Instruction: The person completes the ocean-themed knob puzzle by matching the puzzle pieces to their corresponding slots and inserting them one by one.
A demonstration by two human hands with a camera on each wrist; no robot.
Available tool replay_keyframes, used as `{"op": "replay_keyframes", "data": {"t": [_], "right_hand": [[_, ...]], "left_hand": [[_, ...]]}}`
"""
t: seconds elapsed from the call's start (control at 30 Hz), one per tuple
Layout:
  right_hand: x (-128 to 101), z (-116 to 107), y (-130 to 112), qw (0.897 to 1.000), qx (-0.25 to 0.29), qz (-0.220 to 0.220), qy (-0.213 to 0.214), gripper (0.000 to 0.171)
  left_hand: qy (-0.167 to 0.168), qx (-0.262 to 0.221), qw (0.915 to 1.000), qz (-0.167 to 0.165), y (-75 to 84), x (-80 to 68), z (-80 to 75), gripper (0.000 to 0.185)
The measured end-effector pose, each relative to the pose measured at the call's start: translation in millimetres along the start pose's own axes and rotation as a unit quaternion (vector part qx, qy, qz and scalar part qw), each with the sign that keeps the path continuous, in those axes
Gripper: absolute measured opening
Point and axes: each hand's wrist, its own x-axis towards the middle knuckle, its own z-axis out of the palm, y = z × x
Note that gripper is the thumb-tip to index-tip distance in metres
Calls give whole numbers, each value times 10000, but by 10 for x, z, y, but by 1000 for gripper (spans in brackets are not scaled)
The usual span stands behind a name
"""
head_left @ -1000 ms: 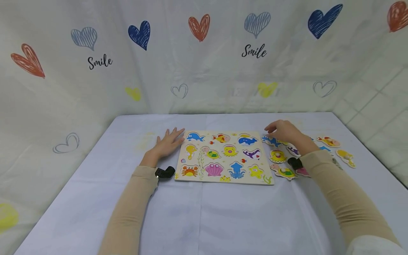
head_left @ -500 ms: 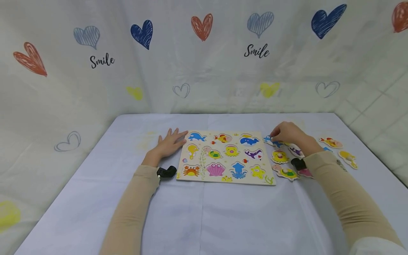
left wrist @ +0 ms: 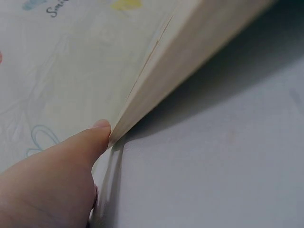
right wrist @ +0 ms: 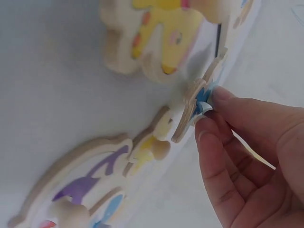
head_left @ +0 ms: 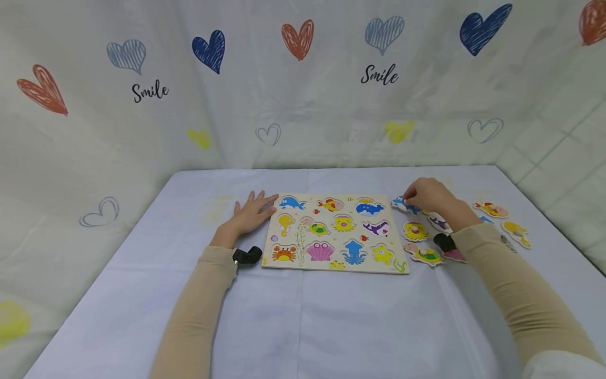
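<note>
The wooden puzzle board [head_left: 355, 245], printed with sea animals, lies flat on the table. My left hand [head_left: 248, 216] rests at its left edge with fingers spread, and in the left wrist view the thumb [left wrist: 95, 140] touches the board's side. Right of the board, my right hand [head_left: 428, 195] pinches a blue puzzle piece [head_left: 402, 204] between thumb and fingertips. The right wrist view shows this blue piece [right wrist: 199, 102] tilted, partly hidden by the fingers. Close by lie an octopus piece [head_left: 415, 231], a turtle piece [head_left: 424, 256] and a purple whale piece [head_left: 438, 222].
Farther right are a red-and-yellow fish piece [head_left: 491, 210] and a yellow seahorse piece [head_left: 517, 233]. A pink piece [head_left: 455, 256] is partly covered by the right wrist camera [head_left: 444, 242]. The white-covered table [head_left: 265, 326] ends at a curtain printed with hearts.
My right hand has come down onto the blue piece, taken hold of it and shifted slightly right, the piece turning a little. My left hand stays at the board's edge.
</note>
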Motion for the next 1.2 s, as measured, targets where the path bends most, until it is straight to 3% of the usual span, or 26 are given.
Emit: {"op": "replay_keyframes", "data": {"t": [0.4, 0.97, 1.2], "right_hand": [[24, -85, -284, 9991, 165, -280, 271, 25], [204, 54, -828, 9950, 247, -866, 438, 23], [304, 162, -1057, 9939, 374, -898, 528, 23]], "left_hand": [[-52, -2, 10000, -31, 2, 3, -5, 62], [-23, -75, 10000, 4, 24, -29, -20, 62], [-10, -110, 9999, 20, 22, -33, -10, 62]]}}
